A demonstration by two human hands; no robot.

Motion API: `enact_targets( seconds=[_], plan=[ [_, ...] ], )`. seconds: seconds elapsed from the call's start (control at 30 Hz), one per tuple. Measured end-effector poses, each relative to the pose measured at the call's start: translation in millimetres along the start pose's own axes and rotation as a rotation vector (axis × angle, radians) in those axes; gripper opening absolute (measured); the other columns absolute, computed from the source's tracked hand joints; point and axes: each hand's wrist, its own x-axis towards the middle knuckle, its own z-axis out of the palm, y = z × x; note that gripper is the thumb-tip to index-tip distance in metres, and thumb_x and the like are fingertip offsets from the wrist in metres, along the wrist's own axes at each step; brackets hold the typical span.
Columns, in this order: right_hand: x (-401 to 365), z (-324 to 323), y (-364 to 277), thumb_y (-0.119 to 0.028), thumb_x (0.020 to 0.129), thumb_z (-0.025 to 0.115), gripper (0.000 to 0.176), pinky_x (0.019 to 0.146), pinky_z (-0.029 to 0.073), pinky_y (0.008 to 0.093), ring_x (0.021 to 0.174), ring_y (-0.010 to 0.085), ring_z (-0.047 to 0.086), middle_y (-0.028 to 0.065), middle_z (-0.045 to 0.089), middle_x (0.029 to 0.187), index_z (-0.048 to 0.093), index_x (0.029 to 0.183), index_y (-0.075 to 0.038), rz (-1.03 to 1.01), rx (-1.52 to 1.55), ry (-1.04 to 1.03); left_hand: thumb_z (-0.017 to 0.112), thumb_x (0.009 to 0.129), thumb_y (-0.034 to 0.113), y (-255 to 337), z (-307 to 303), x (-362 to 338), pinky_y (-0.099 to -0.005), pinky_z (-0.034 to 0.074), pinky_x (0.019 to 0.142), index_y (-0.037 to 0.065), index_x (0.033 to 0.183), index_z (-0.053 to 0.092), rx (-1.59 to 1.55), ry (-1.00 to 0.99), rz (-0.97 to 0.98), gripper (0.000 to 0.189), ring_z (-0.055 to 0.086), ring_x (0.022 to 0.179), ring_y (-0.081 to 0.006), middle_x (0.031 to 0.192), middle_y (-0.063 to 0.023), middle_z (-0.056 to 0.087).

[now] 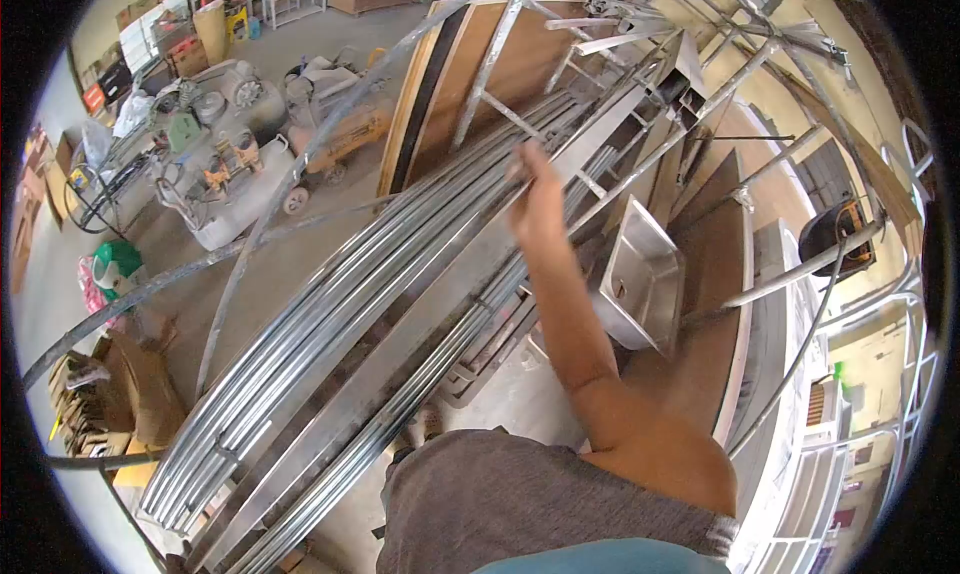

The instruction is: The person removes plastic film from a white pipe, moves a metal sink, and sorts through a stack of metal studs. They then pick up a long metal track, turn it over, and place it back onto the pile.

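Note:
My right hand (538,199) reaches forward over the metal stock, slightly blurred. Its fingers look curled together, and what they hold, if anything, I cannot make out. Around it in view lie a long flat metal channel (400,359) and a bundle of shiny round metal tubes (330,319) on the left. A second bundle of thinner metal tubes (400,399) runs along the channel's near side. To the right of my forearm sits a stainless steel sink basin (640,279), tilted on its side. My left hand is out of view.
A metal ladder-like frame (500,104) and brown boards (440,84) stand behind the tubes. Grey rack bars (150,286) cross on the left. Dusty machines, including an orange compressor (345,139), stand on the floor. Cardboard (140,389) lies at lower left.

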Motion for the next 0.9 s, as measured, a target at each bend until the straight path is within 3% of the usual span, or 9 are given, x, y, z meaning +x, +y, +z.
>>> enact_targets(
  seconds=[0.03,0.13,0.33,0.5,0.63,0.73,0.83,0.87,0.9],
  plan=[
    [-11.8,-7.3,21.5,-0.026,0.092,0.061,0.019,0.065,0.045,0.0284,0.068,0.0137,0.055,0.0035,0.060,0.073,0.060,0.093,-0.007,0.084,-0.070,0.004,0.063,0.079,0.063,21.4,-6.2,9.0,-0.0489,0.048,0.056,0.014,0.073,0.065,0.142,-0.297,-0.123,0.050,0.063,0.067,-0.0305,0.070,-0.0113,0.063],
    [-71.3,-5.4,55.9,-0.029,0.093,0.060,0.025,0.069,0.047,0.0287,0.074,0.0149,0.059,0.0057,0.063,0.079,0.060,0.101,-0.005,0.115,-0.076,-0.249,0.069,0.079,0.052,46.3,15.4,18.6,-0.0444,0.051,0.067,0.013,0.093,0.065,-0.122,-0.523,-0.097,0.042,0.066,0.076,-0.0316,0.082,-0.0140,0.068],
    [-87.4,1.5,64.2,-0.027,0.096,0.055,0.023,0.072,0.046,0.0310,0.075,0.0167,0.058,0.0061,0.062,0.080,0.059,0.098,-0.004,0.023,-0.108,-0.175,0.076,0.080,0.019,142.9,-28.8,61.8,-0.0382,0.040,0.055,0.005,0.101,0.065,-0.895,-0.543,0.206,0.028,0.046,0.057,-0.0205,0.066,-0.0066,0.052],
    [-12.3,1.4,28.2,-0.028,0.096,0.051,0.023,0.069,0.044,0.0307,0.075,0.0165,0.053,0.0045,0.056,0.073,0.058,0.085,-0.009,-0.054,-0.058,0.035,0.071,0.083,0.018,144.9,-24.9,71.1,-0.0383,0.041,0.051,0.003,0.114,0.062,-0.736,-0.588,0.421,0.036,0.049,0.054,-0.0226,0.065,-0.0111,0.053],
    [80.2,-13.9,-16.0,-0.024,0.096,0.052,0.019,0.067,0.046,0.0326,0.073,0.0158,0.054,0.0049,0.056,0.076,0.056,0.083,-0.010,-0.166,0.022,0.144,0.062,0.089,0.013,166.7,-64.5,89.5,-0.0430,0.041,0.051,-0.001,0.115,0.060,-0.864,-0.320,0.662,0.029,0.051,0.053,-0.0319,0.066,-0.0179,0.055],
    [127.7,-26.1,-39.0,-0.027,0.096,0.053,0.018,0.067,0.047,0.0342,0.074,0.0171,0.055,0.0052,0.056,0.078,0.055,0.089,-0.010,-0.208,-0.047,0.099,0.061,0.092,0.019,193.9,-105.1,118.3,-0.0457,0.044,0.055,0.000,0.114,0.059,-0.739,-0.642,0.635,0.030,0.053,0.056,-0.0372,0.068,-0.0228,0.055],
    [124.8,-18.3,-52.9,-0.034,0.096,0.053,0.023,0.081,0.046,0.0381,0.080,0.0185,0.056,0.0050,0.057,0.080,0.054,0.095,-0.011,-0.147,-0.022,0.164,0.066,0.089,0.018,214.6,-98.0,144.5,-0.0453,0.043,0.054,0.003,0.115,0.059,-0.723,-0.469,0.815,0.031,0.053,0.053,-0.0297,0.065,-0.0226,0.053],
    [114.6,-15.9,-47.9,-0.037,0.095,0.053,0.029,0.094,0.038,0.0415,0.091,0.0208,0.055,0.0082,0.060,0.093,0.054,0.104,-0.008,-0.145,-0.096,0.152,0.066,0.089,0.018,227.0,-101.0,151.9,-0.0453,0.043,0.054,0.003,0.115,0.059,-0.724,-0.460,0.820,0.031,0.053,0.053,-0.0297,0.065,-0.0226,0.053],
    [101.4,-13.3,-42.2,-0.039,0.095,0.053,0.038,0.106,0.030,0.0449,0.102,0.0231,0.055,0.0115,0.062,0.105,0.054,0.113,-0.006,-0.144,-0.169,0.141,0.066,0.087,0.020,244.6,-109.8,158.7,-0.0472,0.044,0.055,0.001,0.101,0.056,-0.734,-0.559,0.746,0.026,0.056,0.057,-0.0359,0.064,-0.0229,0.056]
  ],
)
